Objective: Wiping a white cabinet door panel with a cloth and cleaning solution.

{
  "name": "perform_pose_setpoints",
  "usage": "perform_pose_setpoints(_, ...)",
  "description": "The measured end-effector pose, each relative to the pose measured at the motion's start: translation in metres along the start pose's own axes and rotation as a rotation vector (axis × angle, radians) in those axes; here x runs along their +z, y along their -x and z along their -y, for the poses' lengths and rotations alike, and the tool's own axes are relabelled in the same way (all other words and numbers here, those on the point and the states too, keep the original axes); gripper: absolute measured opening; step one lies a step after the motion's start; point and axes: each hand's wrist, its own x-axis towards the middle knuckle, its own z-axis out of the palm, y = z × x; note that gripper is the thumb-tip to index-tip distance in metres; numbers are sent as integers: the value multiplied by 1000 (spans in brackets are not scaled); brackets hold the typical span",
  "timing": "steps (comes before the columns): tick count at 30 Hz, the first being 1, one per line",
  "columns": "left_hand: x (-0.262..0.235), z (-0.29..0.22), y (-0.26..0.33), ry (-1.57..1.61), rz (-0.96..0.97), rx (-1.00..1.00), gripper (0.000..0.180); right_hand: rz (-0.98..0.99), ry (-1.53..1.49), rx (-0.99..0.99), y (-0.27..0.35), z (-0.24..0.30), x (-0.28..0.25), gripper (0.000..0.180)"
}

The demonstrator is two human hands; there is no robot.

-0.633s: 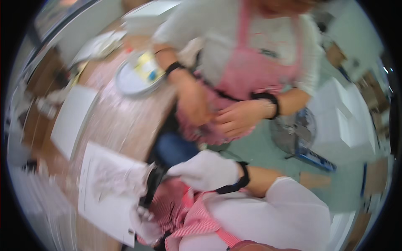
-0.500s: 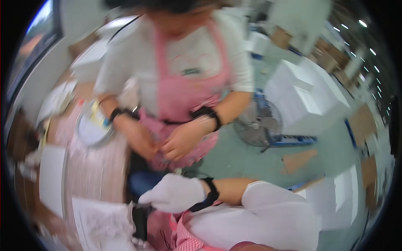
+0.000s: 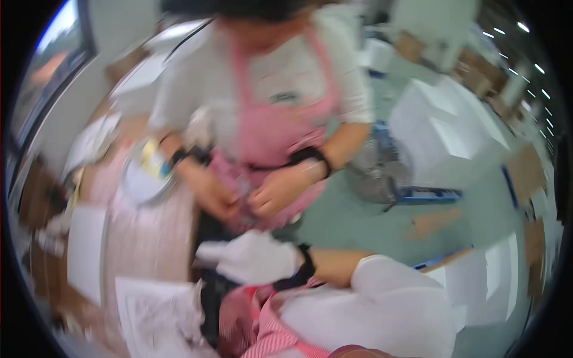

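My right hand, in a white glove with a black band at the wrist, is held out in front of my pink checked apron. Its fingers are bent and pressed together, pointing left. Blur hides whatever is at their tips. No left hand of mine can be made out. Near my right hand, a white sheet lies on the table's near end, with crumpled whitish material on it. Across from me stands a person in a pink apron, bare hands together at the waist, apart from mine.
A long pale table runs along the left, bearing a round white container and a white panel. Right of the person, a fan stands on the green floor near large white foam blocks. Cardboard lies on the floor.
The view has shifted, so most of the scene sits slightly farther right and the other person a little higher. My right hand has risen slightly in the picture.
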Motion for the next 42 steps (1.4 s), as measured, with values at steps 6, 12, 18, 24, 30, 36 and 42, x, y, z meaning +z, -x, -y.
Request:
perform_pose_setpoints(6, -19, -63, 77, -185, -458, 235, 29, 23, -177, 54, -10, -26, 40, 29)
perform_pose_setpoints(12, -56, -59, 96, -210, -615, 226, 31, -64, -238, -92, -41, -22, 83, 16)
perform_pose_setpoints(18, -23, -37, 50, -809, -612, 525, 56, -125, -107, -31, -30, -28, 85, 8)
perform_pose_setpoints(24, -21, -27, 8, -2077, -364, 363, 56, -78, -75, 67, -15, -59, 86, 7)
perform_pose_setpoints(30, -25, -22, 1, -1975, -369, 371, 56, -32, -140, 108, -17, -62, 88, 8)
perform_pose_setpoints(36, -27, -20, -2, -1997, -388, 373, 56, -40, -231, 84, -23, -58, 92, 12)
perform_pose_setpoints(42, -30, -19, -1, -2004, -404, 369, 57, -78, -222, 129, -12, -75, 83, 14)
